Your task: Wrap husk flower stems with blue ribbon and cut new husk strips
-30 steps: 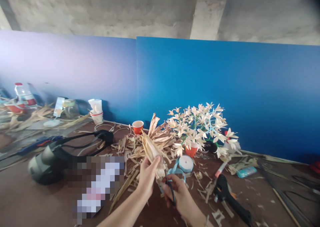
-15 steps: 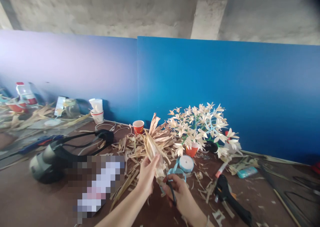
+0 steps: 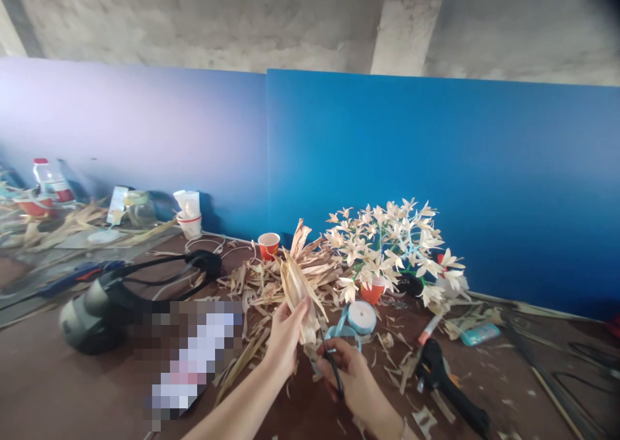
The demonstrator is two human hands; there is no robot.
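Observation:
My left hand [image 3: 285, 336] is closed round a pale dried corn husk [image 3: 296, 288], its pointed tips fanning upward and its lower end by the scissors. In my right hand [image 3: 347, 366] is a pair of scissors [image 3: 333, 369] with black handles; its blades reach up to the husk's lower edge, and whether they are parted is too small to tell. Just beyond my right hand lie a roll of light blue ribbon [image 3: 361, 317] and a loop of the same blue. A heap of dried husks [image 3: 310, 259] spreads behind the husk I hold.
Pale husk flowers [image 3: 387, 236] stand in a red paper cup [image 3: 372, 291]. A black glue gun [image 3: 448, 385] lies right, a black-and-grey headset [image 3: 97, 311] left. Another red cup [image 3: 268, 246] stands near the blue panel [image 3: 436, 143]. Husk scraps litter the brown table [image 3: 261, 420].
The husk in my left hand has turned slightly, its tips spreading a little wider. Both hands stay almost in the same place, with the scissors still close to the husk's lower end.

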